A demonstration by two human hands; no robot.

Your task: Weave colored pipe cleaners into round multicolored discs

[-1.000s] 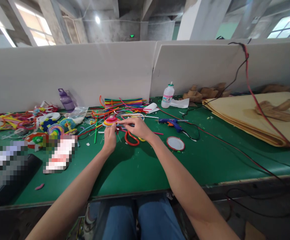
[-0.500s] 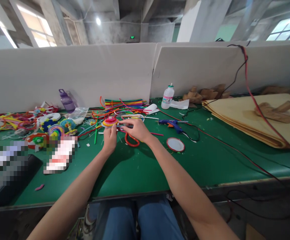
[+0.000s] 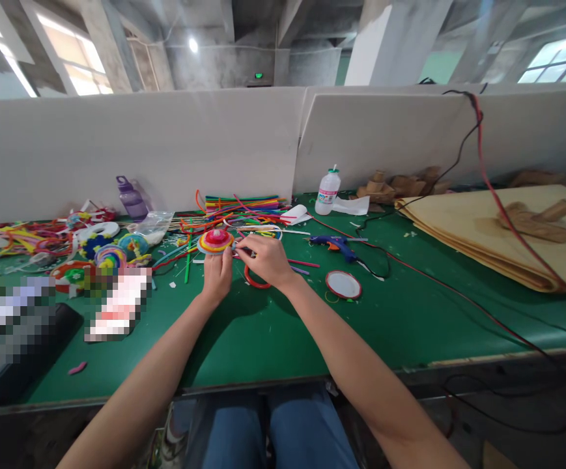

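My left hand (image 3: pixel 217 272) holds up a small round coil of coloured pipe cleaners (image 3: pixel 215 240), red in the middle with yellow and orange rings. My right hand (image 3: pixel 264 259) pinches a thin strand right beside the coil's right edge. A red loop, the handle of scissors (image 3: pixel 256 281), lies on the green table (image 3: pixel 273 332) under my right hand. Both forearms reach forward over the table's front edge.
A pile of coloured pipe cleaners (image 3: pixel 241 204) lies behind the hands. A blue glue gun (image 3: pixel 336 243), a round red-rimmed lid (image 3: pixel 343 284) and a white bottle (image 3: pixel 327 189) sit to the right. Finished coils (image 3: pixel 109 251) and a purple bottle (image 3: pixel 131 198) lie left; tan sheets (image 3: pixel 497 225) far right.
Both hands have drawn slightly closer together and nearer to me. The coil now stands a little higher above my left fingers, and my right fingers sit tight against it.
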